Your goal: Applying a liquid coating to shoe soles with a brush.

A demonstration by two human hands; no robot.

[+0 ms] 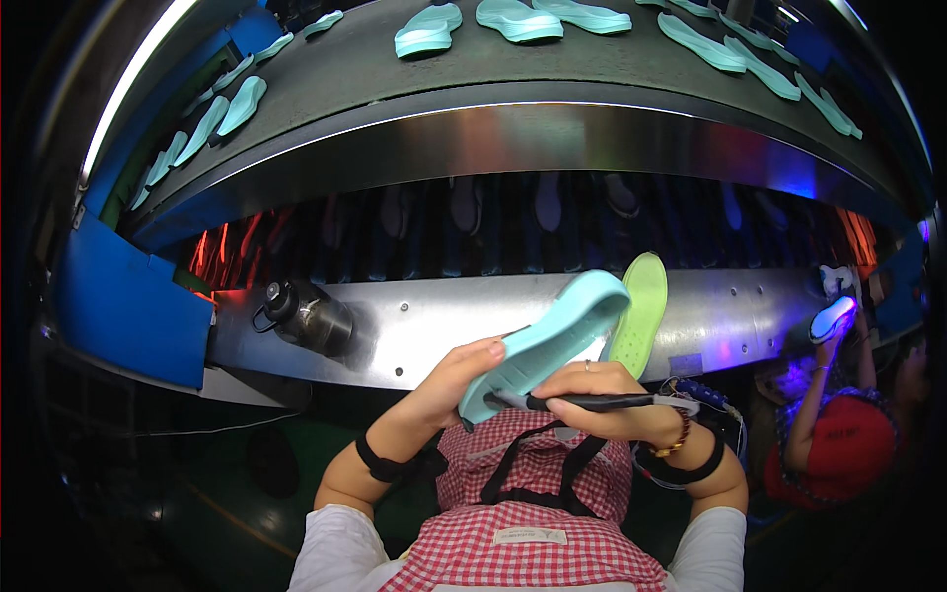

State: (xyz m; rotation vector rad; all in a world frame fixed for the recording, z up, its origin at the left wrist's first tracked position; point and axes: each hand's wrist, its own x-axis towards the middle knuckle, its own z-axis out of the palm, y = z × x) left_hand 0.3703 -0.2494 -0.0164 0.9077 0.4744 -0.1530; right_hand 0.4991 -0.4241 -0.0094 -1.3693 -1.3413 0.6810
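My left hand (452, 383) grips a turquoise shoe sole (554, 340) by its near left edge, thumb on the rim. The sole is tilted, its hollow side facing me and its far end raised over the metal ledge. In my right hand (623, 412) is a slim brush (582, 402) with a black handle, closed between the fingers. The brush's pale tip reaches into the near end of the sole. Just beyond the right hand lies a lime-green sole-shaped piece (645, 314), partly covered by the turquoise sole.
A dark bottle (308, 318) lies on the metal ledge (434, 311) at left. Beyond it, shoe parts sit in a dark lower level. Above, a dark belt (345, 64) carries several turquoise soles (519, 20). At far right, a person in a red cap (838, 449) holds a shoe.
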